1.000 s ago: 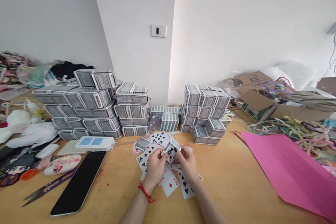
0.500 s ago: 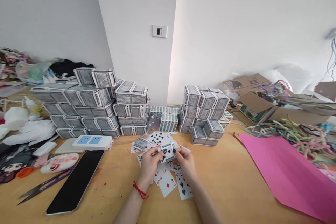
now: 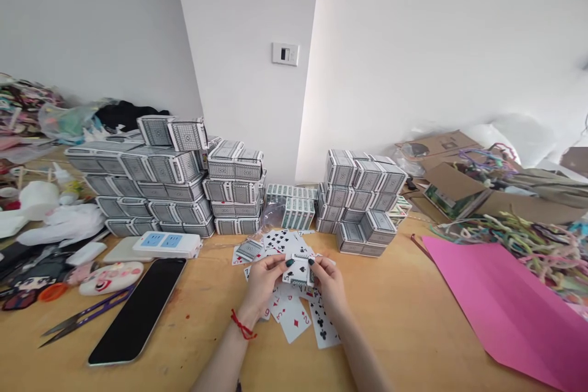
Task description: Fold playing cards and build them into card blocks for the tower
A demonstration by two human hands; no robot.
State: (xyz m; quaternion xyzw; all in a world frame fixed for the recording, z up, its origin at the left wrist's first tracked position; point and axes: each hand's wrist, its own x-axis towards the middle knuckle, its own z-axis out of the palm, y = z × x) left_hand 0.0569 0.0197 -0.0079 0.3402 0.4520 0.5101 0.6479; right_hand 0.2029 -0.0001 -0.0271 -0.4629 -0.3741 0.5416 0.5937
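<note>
Both my hands grip one folded playing card [image 3: 297, 271], a five of spades with its edges bent, held just above a loose spread of cards. My left hand [image 3: 266, 282] pinches its left side, and a red string bracelet circles that wrist. On the card's right side, the thumb and fingers of my right hand [image 3: 328, 282] are closed. Beneath lie scattered face-up cards, among them a two of diamonds [image 3: 294, 322] and a clubs card [image 3: 323, 326]. A grey-backed folded card [image 3: 250, 249] rests at the pile's upper left.
Stacked blocks of folded cards stand at left [image 3: 179, 165], centre-left [image 3: 235, 190] and right [image 3: 362, 190]. A black phone [image 3: 138, 312], purple-handled scissors [image 3: 87, 315] and a white power strip [image 3: 168, 244] lie on the left. Pink paper [image 3: 496, 306] and yarn [image 3: 528, 239] are at right.
The card between my hands has turned flatter and more level, with my right fingers now at its right edge. The whole view has shifted slightly.
</note>
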